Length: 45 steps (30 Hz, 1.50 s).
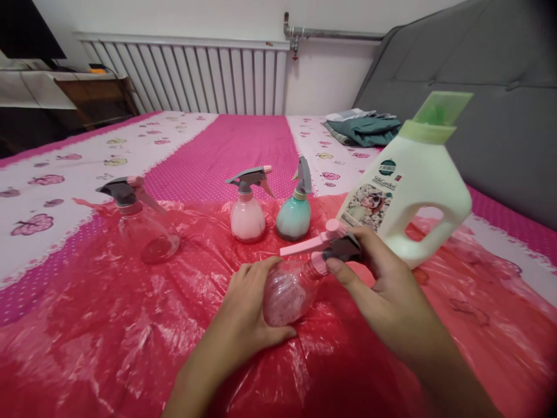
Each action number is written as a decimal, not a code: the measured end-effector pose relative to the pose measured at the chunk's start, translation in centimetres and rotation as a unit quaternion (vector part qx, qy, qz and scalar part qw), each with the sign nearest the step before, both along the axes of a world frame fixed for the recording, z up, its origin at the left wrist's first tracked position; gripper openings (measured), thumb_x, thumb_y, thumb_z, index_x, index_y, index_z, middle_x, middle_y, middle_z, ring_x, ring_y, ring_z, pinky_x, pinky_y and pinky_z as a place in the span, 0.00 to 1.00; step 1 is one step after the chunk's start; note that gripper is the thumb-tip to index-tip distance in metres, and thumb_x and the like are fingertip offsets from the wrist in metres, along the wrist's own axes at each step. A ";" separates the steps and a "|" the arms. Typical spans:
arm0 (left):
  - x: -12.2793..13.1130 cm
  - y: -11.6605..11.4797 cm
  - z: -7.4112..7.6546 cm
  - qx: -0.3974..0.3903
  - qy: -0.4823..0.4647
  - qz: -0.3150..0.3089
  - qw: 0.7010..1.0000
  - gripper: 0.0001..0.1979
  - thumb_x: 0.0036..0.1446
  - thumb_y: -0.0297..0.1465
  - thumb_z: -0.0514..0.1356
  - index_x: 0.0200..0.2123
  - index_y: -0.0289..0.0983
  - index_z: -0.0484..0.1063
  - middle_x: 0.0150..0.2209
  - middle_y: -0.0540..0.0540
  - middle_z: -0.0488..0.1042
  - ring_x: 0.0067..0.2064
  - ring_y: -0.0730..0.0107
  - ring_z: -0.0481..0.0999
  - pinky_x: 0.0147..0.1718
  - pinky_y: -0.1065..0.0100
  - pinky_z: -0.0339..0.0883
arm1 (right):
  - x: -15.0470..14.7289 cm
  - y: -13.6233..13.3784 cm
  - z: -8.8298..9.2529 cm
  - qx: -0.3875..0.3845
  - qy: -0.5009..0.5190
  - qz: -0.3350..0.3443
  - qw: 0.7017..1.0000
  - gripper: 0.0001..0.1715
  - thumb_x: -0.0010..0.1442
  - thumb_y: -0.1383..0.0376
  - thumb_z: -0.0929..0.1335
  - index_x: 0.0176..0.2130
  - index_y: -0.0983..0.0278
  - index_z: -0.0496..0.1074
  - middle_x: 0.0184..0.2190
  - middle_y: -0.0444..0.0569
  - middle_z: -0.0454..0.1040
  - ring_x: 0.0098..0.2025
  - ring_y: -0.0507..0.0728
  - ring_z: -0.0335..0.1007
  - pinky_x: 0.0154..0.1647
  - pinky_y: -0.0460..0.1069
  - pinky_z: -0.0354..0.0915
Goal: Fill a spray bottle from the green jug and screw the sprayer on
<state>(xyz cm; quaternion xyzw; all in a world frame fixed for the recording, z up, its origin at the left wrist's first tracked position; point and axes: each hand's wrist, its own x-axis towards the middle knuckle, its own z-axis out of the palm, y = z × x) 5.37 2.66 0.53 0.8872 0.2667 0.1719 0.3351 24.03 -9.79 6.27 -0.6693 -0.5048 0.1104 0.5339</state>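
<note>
A clear spray bottle (pixel 288 293) with a pink and grey trigger head (pixel 342 241) is tilted toward the right in front of me. Around its round body wraps my left hand (pixel 250 307), thumb below and fingers behind. My right hand (pixel 378 278) grips the grey part of the trigger head between thumb and fingers. Bubbles or droplets show inside the clear body. Just behind stand a pink-tinted spray bottle (pixel 248 217) and a teal spray bottle (pixel 293 216), both upright. To the right is a large pale green detergent jug (pixel 418 180) with a green cap.
Another clear spray bottle (pixel 148 232) leans at the left. Red plastic sheeting (pixel 143 331) covers the near part of a bed with a pink patterned sheet (pixel 239 139). Folded clothes (pixel 363 128) lie by the grey headboard (pixel 478 64). A white radiator (pixel 195 75) lines the wall.
</note>
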 end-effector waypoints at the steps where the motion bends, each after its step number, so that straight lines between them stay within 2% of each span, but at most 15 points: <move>1: 0.0 0.0 0.1 -0.003 0.003 0.001 1.000 0.49 0.46 0.29 0.79 0.68 0.44 0.61 0.65 0.37 0.73 0.65 0.37 0.72 0.65 0.35 0.66 | 0.0 0.0 0.0 0.002 -0.003 -0.004 1.000 0.07 0.74 0.56 0.69 0.51 0.52 0.74 0.46 0.40 0.83 0.49 0.54 0.80 0.49 0.47 0.73; 6: -0.1 -0.1 0.2 -0.012 0.011 0.002 1.000 0.50 0.46 0.29 0.79 0.69 0.44 0.60 0.66 0.36 0.72 0.66 0.37 0.71 0.66 0.35 0.65 | 0.3 0.0 -0.2 -0.017 -0.010 -0.017 1.000 0.11 0.76 0.52 0.66 0.50 0.53 0.74 0.44 0.43 0.80 0.47 0.54 0.79 0.48 0.48 0.73; 13: 0.1 0.1 -0.1 -0.008 0.008 0.001 1.000 0.51 0.45 0.29 0.79 0.69 0.42 0.60 0.66 0.35 0.72 0.66 0.37 0.71 0.66 0.35 0.65 | 0.2 0.0 -0.3 -0.001 0.015 -0.016 1.000 0.09 0.76 0.52 0.66 0.50 0.52 0.72 0.43 0.41 0.77 0.48 0.53 0.77 0.49 0.47 0.71; 17: 0.1 0.1 -0.1 -0.008 0.010 0.000 1.000 0.50 0.45 0.28 0.79 0.69 0.41 0.61 0.65 0.35 0.72 0.65 0.38 0.71 0.66 0.36 0.66 | 0.2 0.0 -0.5 -0.025 0.020 -0.010 0.999 0.11 0.77 0.50 0.65 0.51 0.51 0.72 0.47 0.42 0.77 0.50 0.53 0.77 0.51 0.48 0.72; 20: 0.1 0.1 0.0 -0.009 0.012 -0.001 1.000 0.50 0.45 0.28 0.79 0.69 0.40 0.61 0.64 0.35 0.72 0.65 0.39 0.71 0.66 0.37 0.66 | 0.2 0.1 -0.7 -0.037 0.022 -0.007 0.999 0.13 0.78 0.49 0.64 0.54 0.50 0.71 0.50 0.43 0.77 0.55 0.54 0.76 0.55 0.50 0.72; 23: 0.0 0.1 -0.1 -0.014 0.010 -0.001 1.000 0.51 0.45 0.28 0.79 0.69 0.41 0.60 0.65 0.35 0.72 0.66 0.39 0.71 0.66 0.37 0.66 | 0.3 0.2 -0.9 -0.030 0.030 0.007 0.999 0.15 0.75 0.48 0.67 0.57 0.48 0.71 0.52 0.42 0.78 0.57 0.54 0.76 0.59 0.50 0.72; 26: 0.0 0.1 -0.1 -0.023 0.005 0.000 1.000 0.51 0.45 0.28 0.79 0.69 0.41 0.60 0.66 0.35 0.71 0.67 0.38 0.70 0.67 0.36 0.65 | 0.4 0.3 -1.1 -0.029 0.054 0.033 0.998 0.19 0.72 0.49 0.71 0.60 0.45 0.70 0.51 0.39 0.80 0.54 0.52 0.77 0.57 0.48 0.73; 29: 0.0 0.0 -0.1 -0.025 0.000 0.000 1.000 0.51 0.45 0.27 0.79 0.69 0.41 0.60 0.65 0.35 0.72 0.66 0.38 0.70 0.67 0.35 0.65 | 0.5 0.2 -1.1 -0.033 0.051 0.048 0.997 0.21 0.72 0.51 0.72 0.62 0.43 0.69 0.54 0.38 0.80 0.55 0.52 0.77 0.61 0.49 0.71; 31: 0.1 0.0 -0.1 -0.024 -0.002 -0.001 1.000 0.51 0.45 0.27 0.79 0.69 0.41 0.60 0.65 0.35 0.72 0.66 0.37 0.71 0.66 0.35 0.65 | 0.5 0.0 -1.0 -0.032 0.034 0.046 0.998 0.19 0.74 0.51 0.70 0.62 0.42 0.68 0.56 0.38 0.79 0.57 0.51 0.76 0.61 0.49 0.71; 35: 0.1 -0.1 -0.1 -0.026 -0.004 -0.001 1.000 0.51 0.45 0.27 0.78 0.70 0.42 0.60 0.65 0.36 0.72 0.66 0.39 0.71 0.66 0.37 0.65 | 0.5 -0.3 -0.9 -0.015 0.010 0.046 0.999 0.09 0.75 0.55 0.70 0.54 0.46 0.70 0.47 0.37 0.80 0.52 0.51 0.78 0.55 0.47 0.73; 38: 0.0 0.0 -0.2 -0.031 -0.005 0.002 1.000 0.51 0.46 0.28 0.79 0.70 0.42 0.60 0.65 0.36 0.72 0.65 0.39 0.71 0.67 0.37 0.65 | 0.3 -0.3 -0.9 -0.004 0.010 0.038 0.999 0.07 0.76 0.57 0.69 0.52 0.46 0.69 0.44 0.38 0.77 0.51 0.51 0.78 0.56 0.48 0.72; 41: 0.0 0.1 -0.3 -0.027 -0.008 0.004 1.000 0.51 0.45 0.29 0.79 0.70 0.42 0.60 0.66 0.36 0.72 0.66 0.39 0.71 0.67 0.36 0.65 | 0.1 -0.2 -1.0 -0.012 0.011 0.020 1.000 0.10 0.75 0.54 0.69 0.54 0.46 0.68 0.47 0.39 0.77 0.52 0.53 0.78 0.57 0.51 0.72; 45: 0.0 0.1 -0.4 -0.020 -0.003 0.005 1.000 0.52 0.44 0.29 0.80 0.69 0.43 0.61 0.66 0.36 0.71 0.67 0.38 0.70 0.68 0.37 0.65 | 0.0 -0.1 -1.0 -0.046 0.016 -0.003 0.999 0.20 0.72 0.46 0.70 0.57 0.47 0.66 0.49 0.42 0.79 0.53 0.58 0.78 0.51 0.54 0.74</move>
